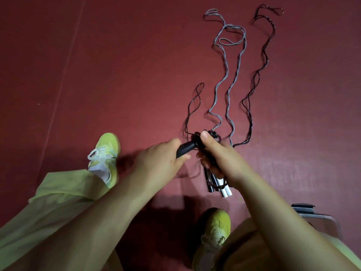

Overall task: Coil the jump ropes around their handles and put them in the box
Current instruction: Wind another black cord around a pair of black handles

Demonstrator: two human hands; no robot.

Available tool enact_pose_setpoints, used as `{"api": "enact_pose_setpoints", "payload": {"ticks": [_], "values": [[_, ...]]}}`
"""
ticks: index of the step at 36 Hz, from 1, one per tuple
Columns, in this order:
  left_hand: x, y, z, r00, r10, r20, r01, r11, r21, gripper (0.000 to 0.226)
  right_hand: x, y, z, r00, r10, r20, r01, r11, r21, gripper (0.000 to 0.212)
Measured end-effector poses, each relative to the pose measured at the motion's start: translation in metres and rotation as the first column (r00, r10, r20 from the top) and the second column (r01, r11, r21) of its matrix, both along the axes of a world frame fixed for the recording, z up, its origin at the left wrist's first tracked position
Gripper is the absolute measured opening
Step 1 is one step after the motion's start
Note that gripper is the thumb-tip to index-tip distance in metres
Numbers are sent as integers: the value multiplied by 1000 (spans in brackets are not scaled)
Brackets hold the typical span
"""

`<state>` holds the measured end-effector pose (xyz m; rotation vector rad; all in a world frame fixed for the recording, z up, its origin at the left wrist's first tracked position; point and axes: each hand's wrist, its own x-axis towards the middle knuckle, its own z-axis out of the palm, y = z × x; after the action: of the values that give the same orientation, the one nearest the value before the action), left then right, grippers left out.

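Observation:
My left hand grips the black handles of a jump rope. My right hand pinches the dark cord wound round their top end, thumb on top. A short loop of that dark rope still trails up across the floor. Beneath my right hand lie white handles and a black handle. A grey rope snakes away from them. A second dark rope lies to its right.
The floor is dark red matting. My yellow-green shoes and pale green trousers fill the lower frame. A grey box corner shows at lower right, partly behind my right arm.

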<state>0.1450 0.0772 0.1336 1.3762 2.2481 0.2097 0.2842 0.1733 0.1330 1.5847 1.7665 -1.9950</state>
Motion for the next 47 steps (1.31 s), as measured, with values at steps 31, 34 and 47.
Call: {"api": "enact_pose_setpoints", "payload": {"ticks": [31,34,47], "values": [[11,6,10,237,445,864,-178,894,-412,42,-2,-3,3,961,-60,-269,47,997,-55,41],[12,8,3,410,401,819,-244,914,-325,39,-3,-5,0,976,-71,-204,60,996,-59,39],[-3,1,-9,991,-30,130,61,969,-241,44,-4,-11,-9,999,30,-34,-36,985,-172,54]]}}
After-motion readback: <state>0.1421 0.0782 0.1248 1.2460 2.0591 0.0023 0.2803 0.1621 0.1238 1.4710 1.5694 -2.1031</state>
